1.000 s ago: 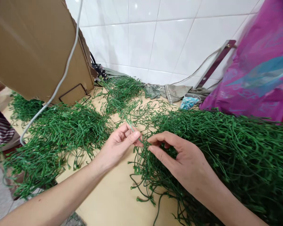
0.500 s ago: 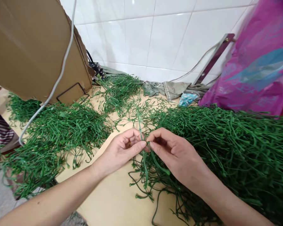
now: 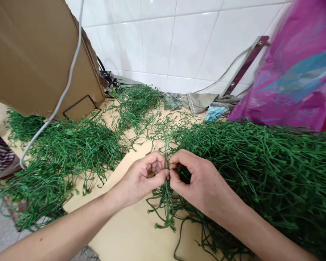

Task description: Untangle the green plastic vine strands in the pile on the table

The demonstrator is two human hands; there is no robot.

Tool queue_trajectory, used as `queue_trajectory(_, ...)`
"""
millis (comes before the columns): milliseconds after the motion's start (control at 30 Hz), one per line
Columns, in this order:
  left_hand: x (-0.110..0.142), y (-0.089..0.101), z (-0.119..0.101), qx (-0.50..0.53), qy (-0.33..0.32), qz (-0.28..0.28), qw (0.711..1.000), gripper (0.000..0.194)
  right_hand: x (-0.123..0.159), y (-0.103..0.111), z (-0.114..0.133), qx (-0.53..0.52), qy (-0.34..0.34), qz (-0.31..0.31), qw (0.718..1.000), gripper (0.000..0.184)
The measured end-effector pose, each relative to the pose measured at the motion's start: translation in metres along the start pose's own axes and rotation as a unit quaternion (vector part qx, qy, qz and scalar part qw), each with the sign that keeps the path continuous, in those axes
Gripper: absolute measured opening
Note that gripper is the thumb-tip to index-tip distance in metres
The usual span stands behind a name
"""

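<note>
My left hand (image 3: 141, 179) is closed in a pinch on a thin green stem (image 3: 166, 145), which looks like plastic and stands roughly upright between my two hands. Thumb and forefinger of my right hand (image 3: 203, 181) are pinched on the same spot, touching my left fingertips; the exact bit of stem between them is hidden. Below the fingers hang more green strands with small forked tips (image 3: 165, 221). Close under and beside my right hand lies a large heap of the same green stems (image 3: 263, 166).
Another heap of stems (image 3: 78, 148) spreads to the left, and a smaller one (image 3: 138, 103) lies at the back. A cardboard box (image 3: 40, 54) with a pale cable (image 3: 67, 87) stands left. A purple bag (image 3: 293, 72), a small cup of blue-white bits (image 3: 215, 112) and a metal bracket (image 3: 244, 65) are rear right.
My right fingertips have shifted slightly down and closed together beside the left thumb. The strand that slanted under my right hand now hangs nearer the upright stem.
</note>
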State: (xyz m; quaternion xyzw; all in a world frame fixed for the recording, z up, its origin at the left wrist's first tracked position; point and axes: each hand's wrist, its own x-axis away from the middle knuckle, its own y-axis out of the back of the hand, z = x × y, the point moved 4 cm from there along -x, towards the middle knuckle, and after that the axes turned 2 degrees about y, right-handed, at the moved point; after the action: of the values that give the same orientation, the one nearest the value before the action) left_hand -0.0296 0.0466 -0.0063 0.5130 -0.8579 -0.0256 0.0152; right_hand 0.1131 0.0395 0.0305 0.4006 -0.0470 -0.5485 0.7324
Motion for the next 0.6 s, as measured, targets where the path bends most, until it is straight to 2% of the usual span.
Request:
queue_trajectory(133, 0.001, -0.004, 0.001, 0.026, 0.018, 0.027, 0.999, 0.02, 0.001, -0.002, -0.002, 0.009, 0.054, 0.011, 0.998, 0.027)
queue_trajectory(300, 0.0, -0.003, 0.0, 0.074, 0.041, 0.054, 0.995, 0.032, -0.002, 0.002, -0.011, -0.087, 0.081, 0.053, 0.992, 0.029)
queue_trajectory(367, -0.002, 0.0, 0.0, 0.091, 0.04, 0.031, 0.995, 0.035, -0.003, 0.006, -0.011, -0.102, 0.052, 0.042, 0.993, 0.028)
queue_trajectory(467, -0.003, 0.005, 0.002, 0.088, 0.035, -0.015, 0.995, 0.035, -0.003, 0.01, -0.009, -0.105, -0.029, 0.026, 0.994, 0.026)
queue_trajectory(533, -0.003, 0.006, 0.001, 0.076, 0.022, -0.031, 0.996, 0.035, -0.002, 0.01, -0.006, -0.092, -0.057, 0.024, 0.994, 0.017)
queue_trajectory(600, -0.002, 0.007, 0.0, 0.071, 0.011, -0.036, 0.997, 0.035, -0.002, 0.01, -0.005, -0.073, -0.058, 0.013, 0.996, 0.003)
